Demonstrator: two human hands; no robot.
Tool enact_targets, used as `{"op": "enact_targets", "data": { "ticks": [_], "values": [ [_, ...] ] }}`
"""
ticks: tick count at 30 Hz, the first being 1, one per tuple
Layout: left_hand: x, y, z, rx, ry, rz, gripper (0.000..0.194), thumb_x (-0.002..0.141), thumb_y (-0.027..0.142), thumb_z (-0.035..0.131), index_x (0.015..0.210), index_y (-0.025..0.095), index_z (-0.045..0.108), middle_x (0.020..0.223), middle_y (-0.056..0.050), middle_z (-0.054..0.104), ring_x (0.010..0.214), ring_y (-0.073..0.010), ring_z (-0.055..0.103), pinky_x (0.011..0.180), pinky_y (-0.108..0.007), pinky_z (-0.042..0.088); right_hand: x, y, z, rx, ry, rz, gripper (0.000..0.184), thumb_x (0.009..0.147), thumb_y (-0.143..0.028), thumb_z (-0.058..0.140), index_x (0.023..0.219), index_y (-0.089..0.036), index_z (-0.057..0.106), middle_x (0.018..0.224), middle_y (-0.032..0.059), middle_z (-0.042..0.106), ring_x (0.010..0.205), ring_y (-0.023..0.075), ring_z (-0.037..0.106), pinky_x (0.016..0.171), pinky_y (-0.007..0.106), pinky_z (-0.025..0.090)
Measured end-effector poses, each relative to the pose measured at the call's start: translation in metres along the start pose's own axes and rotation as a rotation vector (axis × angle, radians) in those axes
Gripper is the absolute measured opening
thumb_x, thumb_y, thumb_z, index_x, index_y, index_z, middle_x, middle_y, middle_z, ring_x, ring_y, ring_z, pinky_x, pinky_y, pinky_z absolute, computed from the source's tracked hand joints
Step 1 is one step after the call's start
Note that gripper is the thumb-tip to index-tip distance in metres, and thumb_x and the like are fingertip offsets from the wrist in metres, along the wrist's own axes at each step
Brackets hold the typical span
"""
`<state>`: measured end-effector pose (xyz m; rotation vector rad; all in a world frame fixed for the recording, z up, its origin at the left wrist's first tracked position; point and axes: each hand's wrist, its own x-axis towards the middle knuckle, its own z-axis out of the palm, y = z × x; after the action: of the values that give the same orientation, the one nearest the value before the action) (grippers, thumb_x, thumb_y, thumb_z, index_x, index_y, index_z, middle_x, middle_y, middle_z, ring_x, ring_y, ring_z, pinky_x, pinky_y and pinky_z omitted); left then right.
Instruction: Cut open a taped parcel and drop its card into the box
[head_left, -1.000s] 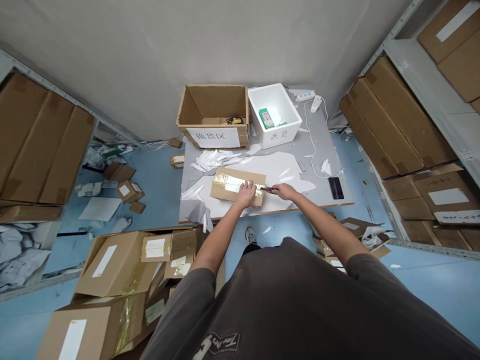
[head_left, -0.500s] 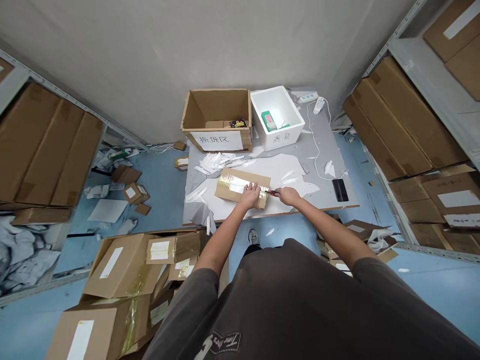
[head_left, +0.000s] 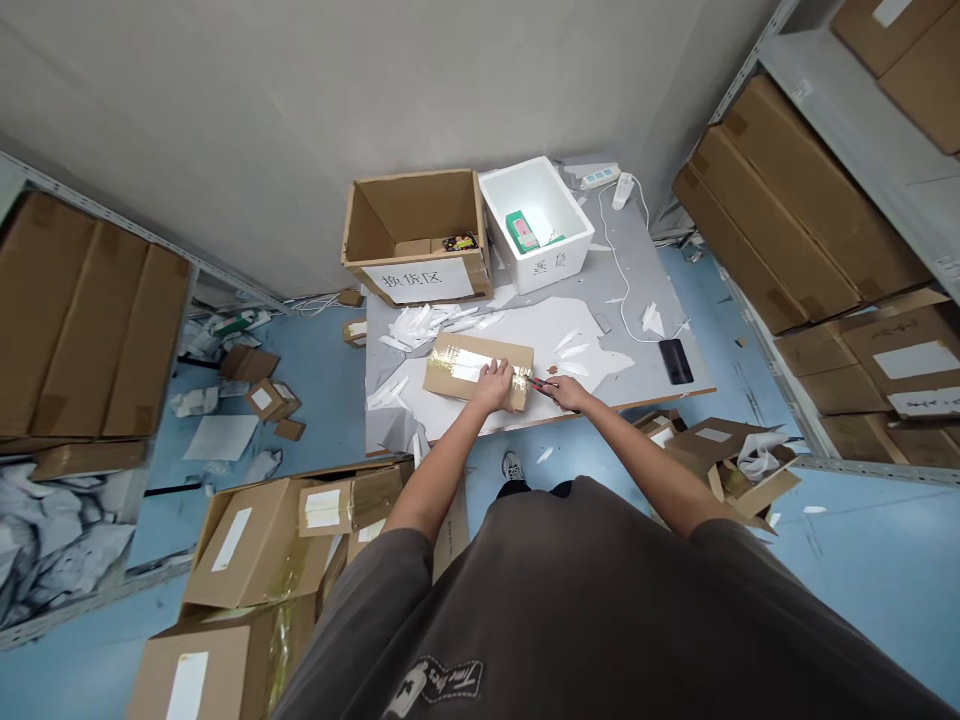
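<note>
A taped cardboard box (head_left: 444, 378) with a white label lies flat on the table, slightly tilted in line. My left hand (head_left: 493, 385) grips its right part from above, fingers bent over the label and top. In my right hand (head_left: 566, 392), the fingers are closed around a red-and-black utility knife (head_left: 538, 384), whose tip meets the taped right end of the box. The blade itself is too small to make out. Under the box spreads a torn white sheet (head_left: 525, 330) on the grey tabletop.
Behind stand an open carton (head_left: 412, 285) and a white foam box (head_left: 551, 265) with a green pack inside. White scraps (head_left: 420, 325) lie at left, a black phone (head_left: 676, 362) at right. Cartons (head_left: 240, 540) crowd the left floor; an open box (head_left: 739, 470) sits at right.
My right hand has tilted the knife, so its rear end now points down toward me. My left hand still holds the box. The view has shifted a little.
</note>
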<state>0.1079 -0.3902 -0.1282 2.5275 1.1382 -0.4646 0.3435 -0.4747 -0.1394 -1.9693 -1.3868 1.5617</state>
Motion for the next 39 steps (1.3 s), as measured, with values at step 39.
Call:
{"op": "enact_targets", "data": {
  "ticks": [39],
  "values": [
    [0.063,-0.042,-0.008,0.147,0.15,0.154,0.085,0.082,0.029,0.083,0.158,0.013,0.046,0.152,-0.028,0.056,0.146,-0.0442,0.046,0.121,-0.058,0.035,-0.03,0.012,0.008,-0.363,0.294,-0.098,0.036,0.109,-0.046,0.053,0.137,-0.033,0.072,0.123,0.0059,0.076,0.113,0.0262,0.069,0.088,0.03,0.05]
  ]
}}
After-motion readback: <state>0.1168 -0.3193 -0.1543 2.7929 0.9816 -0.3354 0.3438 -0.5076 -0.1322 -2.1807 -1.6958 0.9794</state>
